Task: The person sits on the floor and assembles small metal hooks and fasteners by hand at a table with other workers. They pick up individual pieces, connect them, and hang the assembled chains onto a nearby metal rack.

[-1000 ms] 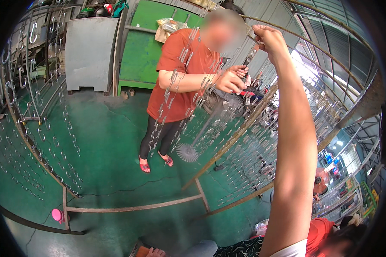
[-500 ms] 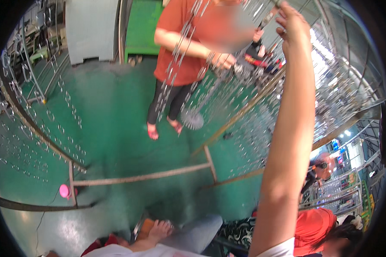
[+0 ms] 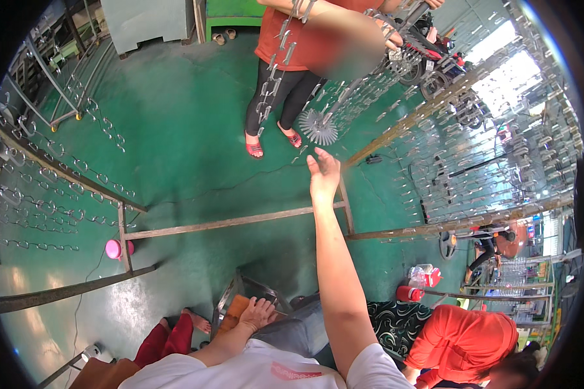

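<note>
My right hand (image 3: 325, 174) reaches forward over the floor with fingers and thumb apart and nothing visible in it. In the picture it lies just below a grey finned disc (image 3: 319, 127), near the feet of a person in an orange-red shirt (image 3: 279, 45). My left hand (image 3: 259, 314) rests low by my lap with its fingers spread. An orange-brown slab (image 3: 233, 314) in a metal frame (image 3: 231, 289) lies beside it; whether the hand touches the slab is hard to tell. The standing person's hands are at a metal pole (image 3: 411, 18) hung with metal links.
Metal rack bars (image 3: 240, 223) cross ahead of me. Hanging chain links (image 3: 486, 162) fill the right; more links (image 3: 32, 194) hang left. A crouching person in orange-red (image 3: 460, 340) is close at my right. A pink round object (image 3: 118, 249) sits by the left rack.
My right hand has come down from the upper right to the middle, in front of me. My left hand stays low by my lap. The view has shifted, with more of my lap showing.
</note>
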`<state>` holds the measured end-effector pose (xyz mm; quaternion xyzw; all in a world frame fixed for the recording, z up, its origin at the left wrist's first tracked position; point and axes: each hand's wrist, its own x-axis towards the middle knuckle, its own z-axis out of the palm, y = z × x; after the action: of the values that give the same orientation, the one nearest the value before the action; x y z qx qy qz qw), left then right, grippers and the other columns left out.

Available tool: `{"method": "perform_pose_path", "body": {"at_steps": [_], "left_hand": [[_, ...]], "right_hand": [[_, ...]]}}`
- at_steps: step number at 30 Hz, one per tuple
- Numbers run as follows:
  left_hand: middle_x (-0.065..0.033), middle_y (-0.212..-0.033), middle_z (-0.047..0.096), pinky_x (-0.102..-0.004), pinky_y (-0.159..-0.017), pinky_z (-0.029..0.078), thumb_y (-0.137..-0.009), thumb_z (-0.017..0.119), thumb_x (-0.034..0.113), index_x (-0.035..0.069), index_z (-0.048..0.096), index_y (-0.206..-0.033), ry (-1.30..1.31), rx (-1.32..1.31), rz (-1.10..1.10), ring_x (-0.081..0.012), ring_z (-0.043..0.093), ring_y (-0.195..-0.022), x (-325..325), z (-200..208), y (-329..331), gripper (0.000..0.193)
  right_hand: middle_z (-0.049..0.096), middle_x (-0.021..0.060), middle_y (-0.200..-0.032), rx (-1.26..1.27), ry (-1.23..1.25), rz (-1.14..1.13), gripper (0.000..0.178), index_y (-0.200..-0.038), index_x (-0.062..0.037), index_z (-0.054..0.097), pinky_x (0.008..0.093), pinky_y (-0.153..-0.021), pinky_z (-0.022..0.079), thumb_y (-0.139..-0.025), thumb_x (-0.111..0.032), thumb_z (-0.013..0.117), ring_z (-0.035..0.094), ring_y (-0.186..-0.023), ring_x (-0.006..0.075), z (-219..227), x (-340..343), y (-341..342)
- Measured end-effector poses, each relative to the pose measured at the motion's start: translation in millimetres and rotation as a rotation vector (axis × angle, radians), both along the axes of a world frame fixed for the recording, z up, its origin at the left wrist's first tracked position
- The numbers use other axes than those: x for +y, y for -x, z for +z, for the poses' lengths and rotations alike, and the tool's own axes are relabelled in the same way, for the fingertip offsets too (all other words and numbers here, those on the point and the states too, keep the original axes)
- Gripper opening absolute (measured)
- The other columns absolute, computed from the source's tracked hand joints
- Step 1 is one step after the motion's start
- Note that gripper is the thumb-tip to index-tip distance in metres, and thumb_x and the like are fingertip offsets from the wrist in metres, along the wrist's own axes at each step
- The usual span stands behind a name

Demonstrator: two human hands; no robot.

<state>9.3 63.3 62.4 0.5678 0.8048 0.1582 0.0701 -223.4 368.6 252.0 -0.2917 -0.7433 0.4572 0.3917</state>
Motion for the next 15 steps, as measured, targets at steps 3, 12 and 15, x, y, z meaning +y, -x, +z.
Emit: {"method": "perform_pose_path", "body": {"at_steps": [3,12,15], "left_hand": [[-0.0018,-0.096,0.054,-0.0442,-0.086,0.036,-0.082,0.054,0.042,0.016,0.056,-0.091,-0.002,0.018,-0.001,-0.0196,0.050,-0.096,0,-2,-1,0.028],[-0.0021,-0.095,0.054,-0.0440,-0.085,0.036,-0.082,0.054,0.044,0.016,0.055,-0.090,-0.009,0.030,0.007,-0.0195,0.050,-0.095,0,-4,-2,0.029],[-0.0020,-0.094,0.053,-0.0437,-0.085,0.036,-0.082,0.055,0.042,0.016,0.055,-0.089,-0.018,0.044,0.013,-0.0196,0.050,-0.095,0,-3,-2,0.028]], "right_hand": [[0.049,0.0078,-0.106,-0.021,-0.006,0.097,0.034,-0.114,-0.0063,0.063,0.0288,-0.083,0.045,-0.080,-0.011,0.070,0.054,-0.086,0.0144,-7,2,14],[0.055,0.0065,-0.100,0.083,0.023,0.122,0.019,-0.093,-0.0063,0.070,0.0303,-0.083,0.043,-0.075,-0.009,0.075,0.053,-0.094,0.0181,0,-8,44],[0.055,0.0058,-0.098,0.098,-0.024,0.123,0.016,-0.090,-0.0068,0.070,0.0298,-0.080,0.043,-0.075,-0.009,0.075,0.053,-0.093,0.0177,2,-15,40]]}}
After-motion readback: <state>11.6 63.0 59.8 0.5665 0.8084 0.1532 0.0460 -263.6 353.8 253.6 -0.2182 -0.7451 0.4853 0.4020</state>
